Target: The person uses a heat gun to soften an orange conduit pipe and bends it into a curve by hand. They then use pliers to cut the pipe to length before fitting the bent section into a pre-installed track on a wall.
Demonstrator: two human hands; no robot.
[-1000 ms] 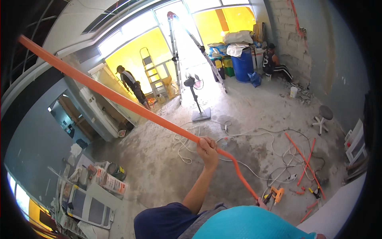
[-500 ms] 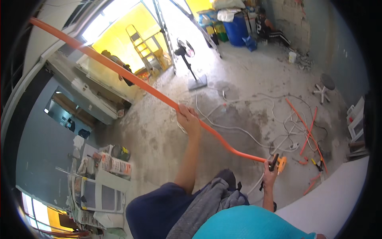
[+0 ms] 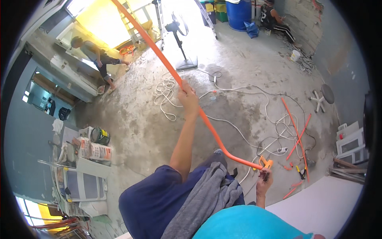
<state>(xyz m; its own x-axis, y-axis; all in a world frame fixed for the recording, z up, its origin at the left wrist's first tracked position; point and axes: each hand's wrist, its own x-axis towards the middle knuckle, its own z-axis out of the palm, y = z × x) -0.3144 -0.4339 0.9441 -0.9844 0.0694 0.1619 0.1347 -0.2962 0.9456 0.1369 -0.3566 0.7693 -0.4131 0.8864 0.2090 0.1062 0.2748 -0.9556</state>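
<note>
A long orange pipe [image 3: 157, 51] runs from the top of the head view down to the lower right, with a bend in its lower part. My left hand [image 3: 188, 98] is closed around its straight stretch, arm reaching forward. At the pipe's lower end, my right hand [image 3: 264, 180] is closed on an orange hand tool [image 3: 266, 162] that sits against the pipe end. The fingers partly cover this tool, so its exact kind is hard to make out. A grey cloth [image 3: 203, 195] lies over my lap.
White cable [image 3: 164, 93] lies coiled and strung across the concrete floor. Orange pipe pieces [image 3: 292, 123] and yellow-black pliers [image 3: 301, 172] are at right, near a stool [image 3: 320, 99]. Beyond stand a fan [image 3: 181, 44], ladder [image 3: 161, 24] and blue barrel [image 3: 238, 16]. Two other people [image 3: 95, 55] are farther off.
The view has shifted, and the pipe now slopes more steeply. My right hand and the tool sit slightly lower and farther left. The person at left is more fully in view, legs apart.
</note>
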